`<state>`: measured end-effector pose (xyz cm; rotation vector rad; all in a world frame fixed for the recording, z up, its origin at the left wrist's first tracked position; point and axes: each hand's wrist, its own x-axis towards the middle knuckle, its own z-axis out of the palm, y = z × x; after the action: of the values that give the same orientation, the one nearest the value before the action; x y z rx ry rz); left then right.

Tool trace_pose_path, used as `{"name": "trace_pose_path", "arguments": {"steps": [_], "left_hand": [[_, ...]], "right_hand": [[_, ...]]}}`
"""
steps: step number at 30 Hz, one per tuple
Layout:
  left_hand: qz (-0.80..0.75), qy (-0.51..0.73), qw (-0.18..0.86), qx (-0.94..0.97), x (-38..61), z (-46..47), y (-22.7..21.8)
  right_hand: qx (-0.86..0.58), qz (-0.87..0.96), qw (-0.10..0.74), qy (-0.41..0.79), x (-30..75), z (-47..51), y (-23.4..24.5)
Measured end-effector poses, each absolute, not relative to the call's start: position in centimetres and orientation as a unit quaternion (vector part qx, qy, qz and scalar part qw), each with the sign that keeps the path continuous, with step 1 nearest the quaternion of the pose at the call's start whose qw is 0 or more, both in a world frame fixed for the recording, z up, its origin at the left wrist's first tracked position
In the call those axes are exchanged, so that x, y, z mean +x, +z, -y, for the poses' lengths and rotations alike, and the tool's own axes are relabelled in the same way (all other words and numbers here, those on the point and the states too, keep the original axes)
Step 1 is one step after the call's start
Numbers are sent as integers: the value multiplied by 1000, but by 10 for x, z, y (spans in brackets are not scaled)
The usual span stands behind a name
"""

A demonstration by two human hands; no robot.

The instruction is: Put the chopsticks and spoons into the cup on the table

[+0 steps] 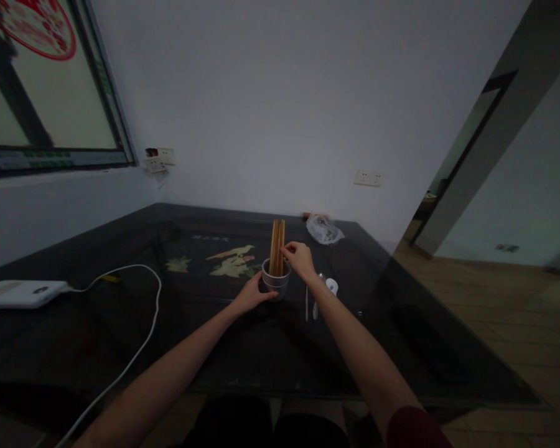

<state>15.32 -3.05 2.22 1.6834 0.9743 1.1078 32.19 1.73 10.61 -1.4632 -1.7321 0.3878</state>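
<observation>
A grey cup stands on the dark table, with several wooden chopsticks upright in it. My left hand wraps round the cup's left side, its thumb across the front. With thumb and forefinger pinched, my right hand is on the right edge of the chopsticks just above the rim. Right of the cup, partly behind my right forearm, lie a metal spoon, a thin light stick and a white spoon with a blue mark.
A crumpled clear plastic bag lies at the table's back edge. On the left is a white device whose white cable curves towards the near edge. A dark flat object sits at the right. Bird and leaf pictures decorate the table.
</observation>
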Motion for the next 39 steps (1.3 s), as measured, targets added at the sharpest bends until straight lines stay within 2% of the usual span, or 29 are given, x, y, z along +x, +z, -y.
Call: {"name": "trace_pose_path", "arguments": {"steps": [22,32,36,39], "left_hand": [[-363,427,487,670,146,19,11],[-353,423,496,671,145,22,19],[-344,424,504,669,144,21,16],[-338,425,517,661,144,19,13]], "right_hand": [[-581,673,413,197,319,-14,105],[-564,689,398,221,323,-10,103],[-529,696,422,239,331,-4,101],[-504,698,464,209,342,9,96]]}}
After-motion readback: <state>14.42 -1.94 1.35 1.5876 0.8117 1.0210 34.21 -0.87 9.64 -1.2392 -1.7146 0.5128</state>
